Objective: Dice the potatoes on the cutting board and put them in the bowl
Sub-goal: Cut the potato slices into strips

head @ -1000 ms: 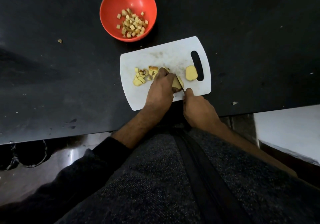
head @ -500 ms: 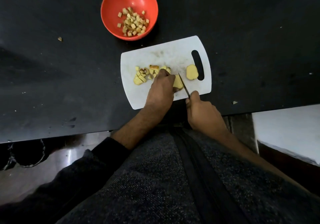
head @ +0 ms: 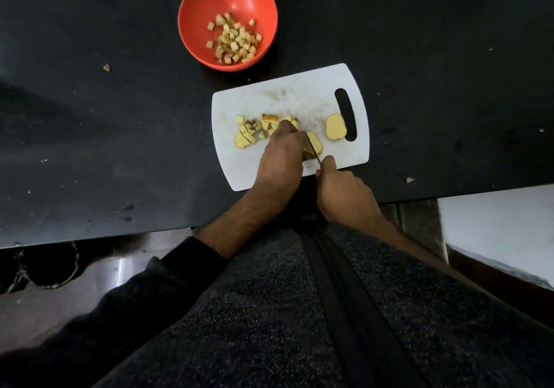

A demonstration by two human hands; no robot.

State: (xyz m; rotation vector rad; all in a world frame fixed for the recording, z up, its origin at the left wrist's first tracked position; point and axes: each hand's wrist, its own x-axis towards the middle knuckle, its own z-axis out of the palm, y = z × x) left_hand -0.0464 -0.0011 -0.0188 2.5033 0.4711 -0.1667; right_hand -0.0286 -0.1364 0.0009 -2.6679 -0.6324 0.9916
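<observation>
Left hand [head: 280,159] curled over potato piece [head: 313,144] on cutting board [head: 299,99]; right hand [head: 344,192] grips knife [head: 313,150], blade on the piece. Bowl [head: 192,18] at 11 o'clock, dice inside.

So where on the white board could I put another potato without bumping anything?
The far strip of the cutting board, between the cut pieces and the edge nearest the red bowl, is bare. The middle and near side are crowded: left hand, knife, right hand, potato slice by the handle slot.
</observation>
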